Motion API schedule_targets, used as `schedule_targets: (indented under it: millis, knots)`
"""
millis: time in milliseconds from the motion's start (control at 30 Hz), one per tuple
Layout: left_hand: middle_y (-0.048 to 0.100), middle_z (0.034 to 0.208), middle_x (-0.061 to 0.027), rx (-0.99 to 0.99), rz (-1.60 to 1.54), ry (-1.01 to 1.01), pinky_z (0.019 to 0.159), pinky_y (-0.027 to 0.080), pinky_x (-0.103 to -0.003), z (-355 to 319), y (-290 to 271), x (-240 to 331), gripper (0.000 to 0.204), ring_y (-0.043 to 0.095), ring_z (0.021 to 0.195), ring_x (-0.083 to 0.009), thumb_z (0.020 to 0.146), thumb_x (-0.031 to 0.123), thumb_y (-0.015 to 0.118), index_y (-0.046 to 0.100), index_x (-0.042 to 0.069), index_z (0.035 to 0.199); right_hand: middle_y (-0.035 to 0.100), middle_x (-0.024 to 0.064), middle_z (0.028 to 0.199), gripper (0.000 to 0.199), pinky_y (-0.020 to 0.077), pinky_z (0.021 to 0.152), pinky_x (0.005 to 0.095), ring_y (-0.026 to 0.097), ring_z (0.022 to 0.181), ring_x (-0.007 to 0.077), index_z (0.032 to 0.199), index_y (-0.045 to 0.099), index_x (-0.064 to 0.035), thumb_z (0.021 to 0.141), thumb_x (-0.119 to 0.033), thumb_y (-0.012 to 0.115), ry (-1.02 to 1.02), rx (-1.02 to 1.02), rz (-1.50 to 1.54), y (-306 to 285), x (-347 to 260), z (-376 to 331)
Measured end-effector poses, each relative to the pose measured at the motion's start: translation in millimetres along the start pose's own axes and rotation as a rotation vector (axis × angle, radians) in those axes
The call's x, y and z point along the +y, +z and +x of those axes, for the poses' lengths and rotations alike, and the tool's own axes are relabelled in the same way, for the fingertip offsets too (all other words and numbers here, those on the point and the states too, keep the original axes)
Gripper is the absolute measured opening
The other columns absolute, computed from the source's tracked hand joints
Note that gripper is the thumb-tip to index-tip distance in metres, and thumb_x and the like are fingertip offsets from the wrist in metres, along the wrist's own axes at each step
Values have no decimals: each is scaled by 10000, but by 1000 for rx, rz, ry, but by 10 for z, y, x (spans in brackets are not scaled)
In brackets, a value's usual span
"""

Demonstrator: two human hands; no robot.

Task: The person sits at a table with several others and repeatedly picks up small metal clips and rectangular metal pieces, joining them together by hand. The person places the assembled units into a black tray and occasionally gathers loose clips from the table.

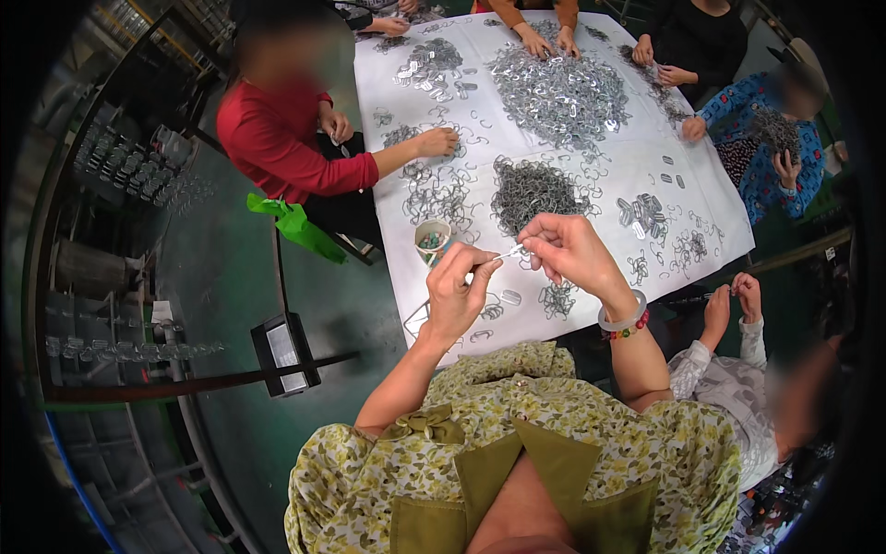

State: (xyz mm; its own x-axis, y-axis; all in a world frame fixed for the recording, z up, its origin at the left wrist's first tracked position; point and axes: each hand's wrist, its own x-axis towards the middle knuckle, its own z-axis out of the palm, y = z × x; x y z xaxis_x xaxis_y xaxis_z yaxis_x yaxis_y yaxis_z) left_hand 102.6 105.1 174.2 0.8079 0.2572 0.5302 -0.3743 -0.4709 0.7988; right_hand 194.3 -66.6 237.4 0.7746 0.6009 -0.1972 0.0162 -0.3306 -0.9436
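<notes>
1. Metal clip (pixel 513 250) is hanging between my two hands, above the white table (pixel 591 166).
2. I'm pinching it with my left hand (pixel 459 288), fingers pressed together.
3. I'm gripping its other end with my right hand (pixel 572 251), fingertips closed.

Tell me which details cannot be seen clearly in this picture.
- Head view: the small metal piece between the left hand and right hand is too small to tell its shape.
- The small cup holds contents too tiny to identify.
- The far grey pile is partly covered by another person's hands.

Silvery clips (pixel 510 250), seemingly white table (pixel 609 166)
</notes>
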Motion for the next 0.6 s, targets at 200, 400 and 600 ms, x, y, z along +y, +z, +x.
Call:
schedule_targets:
  millis: [200, 400, 600]
  knots:
    - [598, 736, -60, -44, 35, 29, 542, 444, -275, -118, 8, -65, 85, 571, 614, -139, 805, -30, 731, 654, -10, 833, 627, 52, 640, 117, 395, 405, 228, 517, 444, 66, 928, 644, 29, 929, -69, 580, 11, -34, -93, 44, -13, -21]
    - [580, 726, -51, 18, -123, -136, 522, 430, -263, -155, 105, -173, 75, 559, 580, -109, 836, -25, 707, 634, -14, 830, 622, 50, 638, 99, 367, 380, 212, 501, 421, 54, 946, 638, 29, 942, -46, 574, 59, -156, 107, 40, 148, 107]
    - [608, 756, -69, 3, -40, -27, 536, 464, -254, -250, 101, -196, 87, 595, 607, -114, 815, -21, 731, 649, -20, 846, 625, 52, 632, 106, 373, 376, 208, 507, 417, 57, 964, 639, 28, 937, -60, 585, 117, -117, 100, 46, 217, 67]
